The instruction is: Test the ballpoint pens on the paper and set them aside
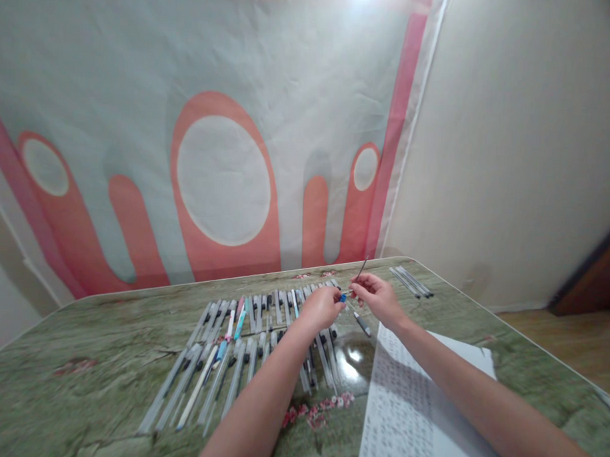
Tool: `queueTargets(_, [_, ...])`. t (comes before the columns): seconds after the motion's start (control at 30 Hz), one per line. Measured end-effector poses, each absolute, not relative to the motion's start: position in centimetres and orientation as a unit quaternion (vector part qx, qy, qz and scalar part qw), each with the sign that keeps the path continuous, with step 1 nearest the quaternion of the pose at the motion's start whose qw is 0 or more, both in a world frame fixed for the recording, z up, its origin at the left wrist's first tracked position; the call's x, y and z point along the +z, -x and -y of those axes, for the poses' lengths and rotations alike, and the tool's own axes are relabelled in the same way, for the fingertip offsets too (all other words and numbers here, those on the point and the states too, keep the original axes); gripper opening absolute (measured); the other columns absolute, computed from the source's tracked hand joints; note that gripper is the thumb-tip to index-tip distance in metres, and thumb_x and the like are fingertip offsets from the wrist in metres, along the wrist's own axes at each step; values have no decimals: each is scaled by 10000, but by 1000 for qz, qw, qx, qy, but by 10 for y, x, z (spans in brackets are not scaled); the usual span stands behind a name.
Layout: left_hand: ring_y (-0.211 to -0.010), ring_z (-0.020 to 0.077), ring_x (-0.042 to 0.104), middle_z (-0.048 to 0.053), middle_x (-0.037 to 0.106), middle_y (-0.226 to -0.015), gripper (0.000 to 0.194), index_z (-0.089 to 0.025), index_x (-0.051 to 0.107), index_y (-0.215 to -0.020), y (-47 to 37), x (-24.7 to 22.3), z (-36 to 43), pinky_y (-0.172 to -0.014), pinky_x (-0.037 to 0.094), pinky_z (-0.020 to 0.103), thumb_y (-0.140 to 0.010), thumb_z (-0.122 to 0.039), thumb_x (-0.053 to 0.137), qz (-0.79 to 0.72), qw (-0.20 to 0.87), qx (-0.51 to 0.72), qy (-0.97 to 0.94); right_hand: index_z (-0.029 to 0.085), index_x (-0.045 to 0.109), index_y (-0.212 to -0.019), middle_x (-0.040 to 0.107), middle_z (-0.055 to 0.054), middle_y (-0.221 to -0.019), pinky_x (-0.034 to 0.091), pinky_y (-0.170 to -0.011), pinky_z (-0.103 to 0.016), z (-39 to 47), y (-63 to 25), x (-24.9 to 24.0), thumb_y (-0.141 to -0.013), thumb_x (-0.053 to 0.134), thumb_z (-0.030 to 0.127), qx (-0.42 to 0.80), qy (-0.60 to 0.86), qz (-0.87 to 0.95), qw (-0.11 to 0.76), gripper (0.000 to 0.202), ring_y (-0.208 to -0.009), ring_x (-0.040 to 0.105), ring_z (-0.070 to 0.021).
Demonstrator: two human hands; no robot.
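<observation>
My left hand (323,306) is closed, with a small blue pen part (342,298) showing at its fingertips; the rest of that part is hidden. Close beside it, my right hand (377,298) pinches a thin dark stick that looks like a pen refill (363,266), tilted up and to the right. The fingertips of both hands almost meet above the table. Below them lies a dark-and-clear pen (362,324). Rows of clear pens (167,384) are laid out to the left, partly covered by my left forearm.
A sheet of paper with handwriting (396,405) lies under my right forearm. Several thin refills (411,282) rest at the far right of the green patterned table (100,355). Among the clear pens are a pink pen (231,322) and a turquoise pen (240,323). A wall stands behind.
</observation>
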State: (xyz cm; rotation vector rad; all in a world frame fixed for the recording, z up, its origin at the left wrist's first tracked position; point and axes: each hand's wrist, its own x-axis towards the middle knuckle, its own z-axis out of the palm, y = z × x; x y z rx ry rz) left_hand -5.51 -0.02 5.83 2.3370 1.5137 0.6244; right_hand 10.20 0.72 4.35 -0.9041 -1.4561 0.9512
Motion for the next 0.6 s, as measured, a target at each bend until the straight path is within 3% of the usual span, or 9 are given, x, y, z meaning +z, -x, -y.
queueTargets(0.2, [-667, 144, 544, 38, 631, -739, 179, -170, 630, -770, 56, 54, -1, -578, 359, 226, -709, -274, 498, -513, 150, 227, -814, 142, 567, -811, 571, 6, -588, 392, -438, -199, -4, -98, 36, -714, 560, 423, 386, 391, 655, 518, 298, -475, 491, -86])
queueTargets(0.43, [-661, 144, 541, 30, 632, -721, 175, -174, 630, -755, 56, 56, -1, -586, 360, 225, -715, -269, 489, -508, 143, 227, -818, 154, 608, -787, 580, -45, -788, 419, -593, -227, -5, -100, 38, -753, 527, 390, 273, 382, 720, 510, 251, -688, 521, -127])
queueTargets(0.6, [-663, 144, 544, 31, 632, -726, 163, -173, 624, -751, 56, 57, -1, -590, 364, 226, -711, -275, 504, -515, 143, 229, -814, 161, 608, -780, 561, -44, -762, 413, -616, -234, -2, -101, 44, -788, 484, 396, 247, 386, 726, 513, 266, -696, 507, -134])
